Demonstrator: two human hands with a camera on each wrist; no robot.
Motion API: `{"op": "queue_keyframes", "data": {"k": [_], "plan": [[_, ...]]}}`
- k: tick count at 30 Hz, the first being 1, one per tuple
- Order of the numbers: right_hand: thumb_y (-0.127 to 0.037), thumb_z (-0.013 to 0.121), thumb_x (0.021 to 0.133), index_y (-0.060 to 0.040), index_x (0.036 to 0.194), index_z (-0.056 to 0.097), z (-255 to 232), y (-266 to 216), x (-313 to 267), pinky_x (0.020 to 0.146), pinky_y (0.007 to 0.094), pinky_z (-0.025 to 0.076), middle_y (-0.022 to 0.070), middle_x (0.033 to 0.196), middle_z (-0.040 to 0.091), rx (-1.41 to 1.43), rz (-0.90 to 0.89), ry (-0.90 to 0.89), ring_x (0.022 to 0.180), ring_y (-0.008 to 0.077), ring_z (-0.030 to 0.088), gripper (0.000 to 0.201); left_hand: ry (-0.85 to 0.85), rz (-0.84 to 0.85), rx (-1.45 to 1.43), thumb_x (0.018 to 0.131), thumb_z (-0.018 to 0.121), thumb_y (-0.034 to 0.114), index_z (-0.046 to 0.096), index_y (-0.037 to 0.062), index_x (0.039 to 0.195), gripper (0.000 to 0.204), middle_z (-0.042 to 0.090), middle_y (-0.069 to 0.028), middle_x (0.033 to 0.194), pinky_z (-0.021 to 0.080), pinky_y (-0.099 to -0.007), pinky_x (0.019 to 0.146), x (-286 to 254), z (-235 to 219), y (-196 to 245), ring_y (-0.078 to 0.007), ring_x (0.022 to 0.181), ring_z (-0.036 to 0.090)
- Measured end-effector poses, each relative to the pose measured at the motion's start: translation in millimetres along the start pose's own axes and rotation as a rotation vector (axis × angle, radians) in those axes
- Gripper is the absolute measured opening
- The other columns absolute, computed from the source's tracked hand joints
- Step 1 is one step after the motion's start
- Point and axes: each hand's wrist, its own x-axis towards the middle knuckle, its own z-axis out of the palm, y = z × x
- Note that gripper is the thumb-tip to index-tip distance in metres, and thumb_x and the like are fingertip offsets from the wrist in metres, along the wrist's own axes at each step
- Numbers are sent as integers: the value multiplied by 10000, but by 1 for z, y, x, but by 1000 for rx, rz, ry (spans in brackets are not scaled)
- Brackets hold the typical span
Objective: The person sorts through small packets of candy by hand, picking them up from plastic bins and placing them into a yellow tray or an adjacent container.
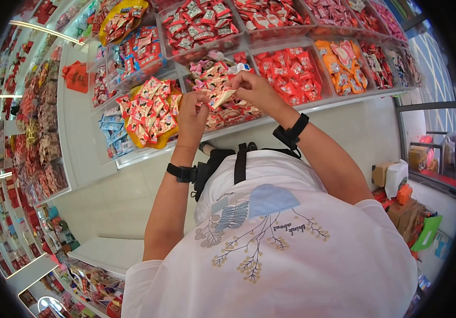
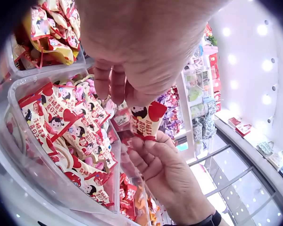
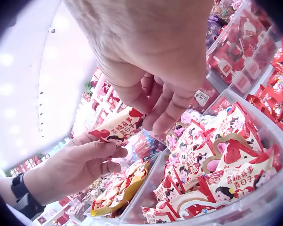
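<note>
A small cream and red candy packet (image 1: 220, 98) is stretched between the two hands, above a clear bin of similar packets. My left hand (image 1: 194, 117) pinches one end and my right hand (image 1: 259, 94) pinches the other. In the left wrist view the packet (image 2: 147, 121) shows a red heart and a cartoon figure, with the right hand (image 2: 167, 172) gripping its lower end. The right wrist view shows the left hand (image 3: 80, 165) holding the packet's (image 3: 120, 126) left end by thumb and fingers. Below lie the bin's packets (image 3: 231, 181).
A yellow bag of packets (image 1: 151, 114) sits left of the bin. Beside the bin are red packets (image 1: 291, 74) and orange packets (image 1: 344, 69) in clear bins. A red item (image 1: 76, 76) lies on the white counter. Boxes (image 1: 400, 214) stand on the floor at right.
</note>
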Motion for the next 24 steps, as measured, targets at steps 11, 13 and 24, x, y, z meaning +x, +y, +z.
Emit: {"op": "queue_keyframes", "data": {"k": [11,13,24], "plan": [[39,554,881,-22,966,590,4,-4,-5,970,294,507,124,1236,658,12,-67,1,1146,152,631,110,29,115,85,862,621,-76,610,57,987,183,648,-95,1097,536,-288,701,3,-5,6,-214,928,635],[37,554,883,-20,972,594,5,-5,-6,969,295,513,130,1261,656,5,-85,9,1134,151,636,113,42,126,98,862,622,-76,607,54,990,183,645,-96,1093,535,-289,697,3,-5,7,-214,922,634],[9,585,891,-18,1014,604,11,-19,-9,929,292,539,133,1213,684,-122,-144,7,1042,142,667,128,92,122,76,867,668,-45,613,47,1014,182,638,-85,1027,530,-285,684,1,-6,5,-188,828,635]]}}
